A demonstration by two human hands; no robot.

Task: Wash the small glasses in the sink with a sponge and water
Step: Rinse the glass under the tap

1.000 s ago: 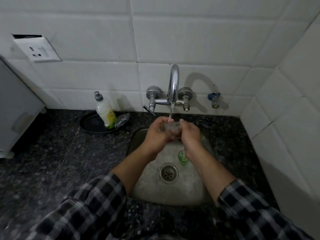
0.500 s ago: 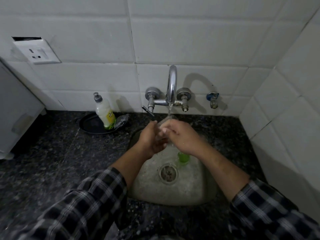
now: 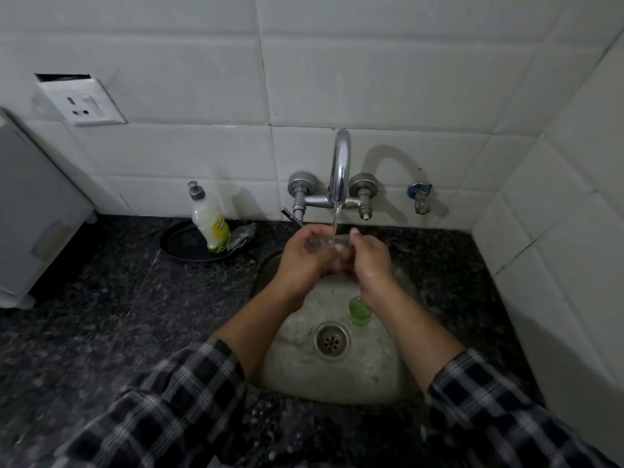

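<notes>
Head view, left hand point(image 3: 303, 259), right hand point(image 3: 370, 262) gripping glass point(image 3: 325, 244)

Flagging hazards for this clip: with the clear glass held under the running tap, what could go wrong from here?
1. The clear glass, wet under the faucet stream, is held by the left hand and right hand above the steel sink; it might slip and chip.
2. The green glass stands upright just under the right wrist, beside the drain; a dropped glass or lowered arm could knock it over.
</notes>
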